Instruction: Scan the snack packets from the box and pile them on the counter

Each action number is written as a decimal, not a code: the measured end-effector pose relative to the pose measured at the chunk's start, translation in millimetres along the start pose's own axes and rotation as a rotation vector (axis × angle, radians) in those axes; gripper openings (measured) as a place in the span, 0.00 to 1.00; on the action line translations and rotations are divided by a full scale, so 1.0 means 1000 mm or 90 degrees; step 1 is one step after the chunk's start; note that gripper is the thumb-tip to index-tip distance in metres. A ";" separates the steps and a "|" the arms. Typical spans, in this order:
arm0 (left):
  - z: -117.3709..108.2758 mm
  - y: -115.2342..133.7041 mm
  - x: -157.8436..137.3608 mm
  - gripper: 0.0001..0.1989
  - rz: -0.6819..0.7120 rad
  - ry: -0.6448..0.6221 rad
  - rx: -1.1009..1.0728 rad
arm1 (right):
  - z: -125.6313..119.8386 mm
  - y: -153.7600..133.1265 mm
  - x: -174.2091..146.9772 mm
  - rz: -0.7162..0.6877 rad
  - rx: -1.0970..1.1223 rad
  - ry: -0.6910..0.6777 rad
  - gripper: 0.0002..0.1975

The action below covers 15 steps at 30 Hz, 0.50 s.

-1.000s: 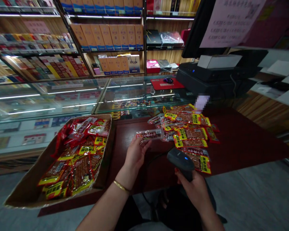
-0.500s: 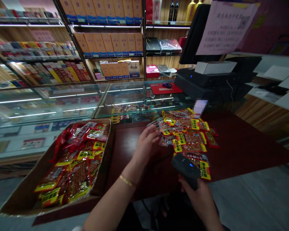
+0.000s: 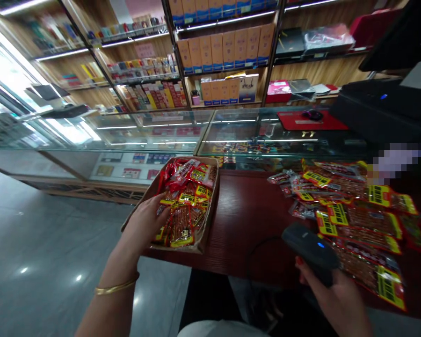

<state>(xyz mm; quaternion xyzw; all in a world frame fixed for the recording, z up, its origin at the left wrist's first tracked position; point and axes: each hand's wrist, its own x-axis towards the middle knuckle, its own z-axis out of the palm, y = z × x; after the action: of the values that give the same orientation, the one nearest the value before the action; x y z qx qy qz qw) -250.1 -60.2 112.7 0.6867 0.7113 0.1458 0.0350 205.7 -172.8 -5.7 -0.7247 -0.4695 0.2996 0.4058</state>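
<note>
My left hand [image 3: 145, 222], with a gold bracelet at the wrist, reaches over the left side of a cardboard box [image 3: 210, 220]. Its fingers are apart, close above or touching the snack packets [image 3: 182, 222] inside; I cannot tell which. Red and yellow wrappers fill the box. My right hand [image 3: 340, 292] grips a black barcode scanner [image 3: 310, 250] with a blue light on top. Beyond the scanner lies a loose pile of similar snack packets [image 3: 363, 217] on the dark red table, several overlapping one another.
Behind the table runs a glass display counter [image 3: 245, 128], with a red mouse pad [image 3: 291, 122] and a mouse [image 3: 312, 114] on it. Black checkout equipment [image 3: 386, 112] stands at the right. The scanner's cable [image 3: 252, 250] curves over the table [image 3: 238, 224]. Shelves of boxed goods [image 3: 228, 47] line the back.
My left hand has moved from the packet pile over to the box on the left. The view has turned left. My right hand still holds the scanner.
</note>
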 end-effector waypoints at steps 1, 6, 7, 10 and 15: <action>0.005 -0.001 0.004 0.28 0.025 -0.017 0.023 | 0.000 -0.004 -0.002 0.004 -0.005 -0.002 0.28; 0.023 0.006 0.029 0.27 0.084 -0.119 0.100 | -0.008 -0.008 -0.008 0.009 -0.039 0.012 0.30; 0.023 0.008 0.035 0.24 0.085 -0.132 0.119 | -0.009 -0.007 -0.007 0.008 -0.037 0.012 0.31; 0.018 0.016 0.049 0.14 0.083 -0.156 0.186 | -0.009 -0.003 -0.007 0.015 -0.029 0.015 0.31; -0.009 0.032 0.037 0.10 0.034 -0.137 0.205 | -0.010 0.003 -0.010 0.034 -0.018 0.023 0.30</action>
<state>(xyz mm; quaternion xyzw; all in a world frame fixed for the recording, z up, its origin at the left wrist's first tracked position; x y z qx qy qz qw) -223.9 -24.9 135.2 0.7136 0.6993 -0.0430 -0.0035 211.4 -185.5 -2.7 -0.7480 -0.4464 0.2906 0.3960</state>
